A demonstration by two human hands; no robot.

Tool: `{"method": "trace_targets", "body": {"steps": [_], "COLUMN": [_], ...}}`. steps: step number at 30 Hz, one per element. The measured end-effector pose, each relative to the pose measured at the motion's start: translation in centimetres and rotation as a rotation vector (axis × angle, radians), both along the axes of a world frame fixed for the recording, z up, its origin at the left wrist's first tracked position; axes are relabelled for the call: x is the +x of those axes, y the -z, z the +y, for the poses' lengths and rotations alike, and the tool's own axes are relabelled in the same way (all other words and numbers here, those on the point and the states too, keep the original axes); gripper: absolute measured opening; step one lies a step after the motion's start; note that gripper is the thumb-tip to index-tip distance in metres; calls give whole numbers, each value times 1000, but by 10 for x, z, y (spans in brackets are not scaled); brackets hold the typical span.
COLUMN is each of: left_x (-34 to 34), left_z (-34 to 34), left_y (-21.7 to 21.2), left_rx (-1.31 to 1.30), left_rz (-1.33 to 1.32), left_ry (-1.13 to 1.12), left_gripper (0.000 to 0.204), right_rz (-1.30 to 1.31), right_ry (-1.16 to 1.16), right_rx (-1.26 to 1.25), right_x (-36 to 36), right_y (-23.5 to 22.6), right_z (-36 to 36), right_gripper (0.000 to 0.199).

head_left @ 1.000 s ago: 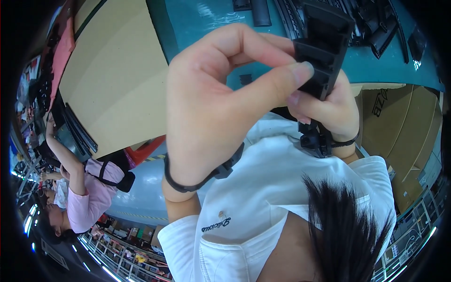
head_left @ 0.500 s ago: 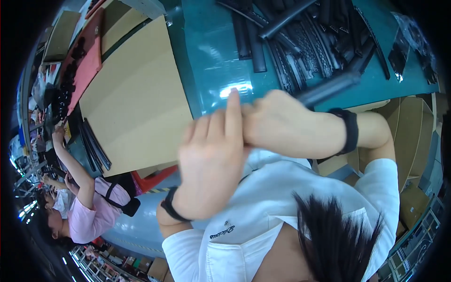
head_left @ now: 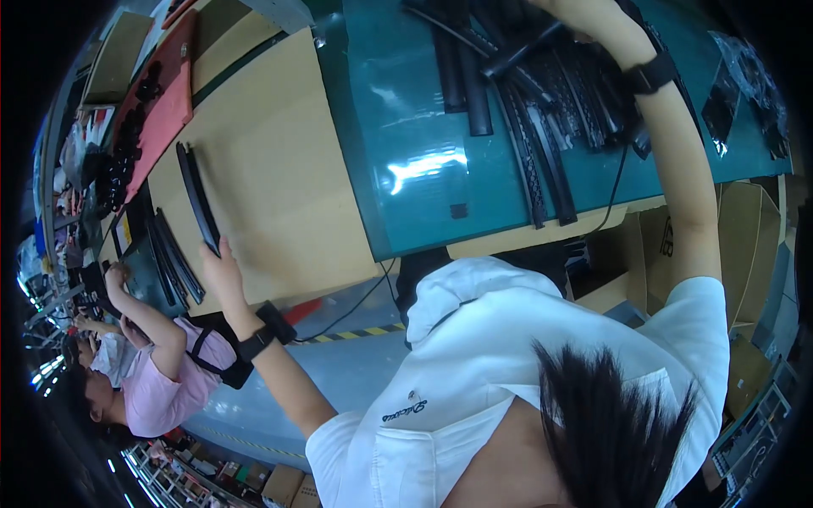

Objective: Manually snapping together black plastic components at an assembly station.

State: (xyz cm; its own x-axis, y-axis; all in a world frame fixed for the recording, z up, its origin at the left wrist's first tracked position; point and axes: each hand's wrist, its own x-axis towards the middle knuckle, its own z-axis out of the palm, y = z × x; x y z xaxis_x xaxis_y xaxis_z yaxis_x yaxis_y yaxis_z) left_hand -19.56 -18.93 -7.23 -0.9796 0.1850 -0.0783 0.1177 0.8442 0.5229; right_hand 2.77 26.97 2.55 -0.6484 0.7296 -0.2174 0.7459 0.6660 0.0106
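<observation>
My left hand (head_left: 222, 269) is closed round the lower end of a long, slightly curved black plastic strip (head_left: 196, 190). The strip slants up and away over the brown cardboard sheet (head_left: 279, 169). Far off at the upper edge, my right hand (head_left: 584, 13) reaches over a heap of black plastic strips (head_left: 550, 102), some with a lattice pattern. It is by the end of a thick black strip (head_left: 523, 52) lying across the heap. Its fingers are partly cut off by the frame, so its grip cannot be made out.
The heap lies on a green table mat (head_left: 406, 203). Clear plastic bags (head_left: 745, 76) lie at the far right. More black strips (head_left: 169, 258) lie left of the cardboard, near a co-worker in pink (head_left: 174, 381). A cardboard box (head_left: 737, 254) stands below the table's right side.
My hands were together in front of me and have parted. The left has moved left, holding a black strip above the cardboard; the right has stretched far forward to the heap.
</observation>
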Motion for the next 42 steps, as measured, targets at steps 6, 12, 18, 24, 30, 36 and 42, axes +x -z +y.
{"method": "trace_targets", "body": {"steps": [6,12,18,24,30,36,42], "left_x": [24,156,176,170,157,155,160], "left_z": [27,144,169,178,192,202,185], "left_y": [-5,-10,16,21,22,15,18], "left_rx": [-489,268,216,291,294,213,282], "left_rz": [710,203,136,239,253,198,240], "left_ry": [235,932,1108,1279,1472,1615,1417], "left_gripper": [34,17,12,10,8,7,8], "right_rz": [178,613,244,304,539,1057,1562], "right_ry": [360,-101,64,-61,-91,190,529], "right_rx": [-151,-944,249,350,156,-636,-1501], "right_x": [0,26,-2,10,23,39,67], "right_y": [32,44,84,103,107,73,45], "right_z": [9,56,19,28,53,4,-56], "right_gripper": [42,56,48,37,29,19,28]}}
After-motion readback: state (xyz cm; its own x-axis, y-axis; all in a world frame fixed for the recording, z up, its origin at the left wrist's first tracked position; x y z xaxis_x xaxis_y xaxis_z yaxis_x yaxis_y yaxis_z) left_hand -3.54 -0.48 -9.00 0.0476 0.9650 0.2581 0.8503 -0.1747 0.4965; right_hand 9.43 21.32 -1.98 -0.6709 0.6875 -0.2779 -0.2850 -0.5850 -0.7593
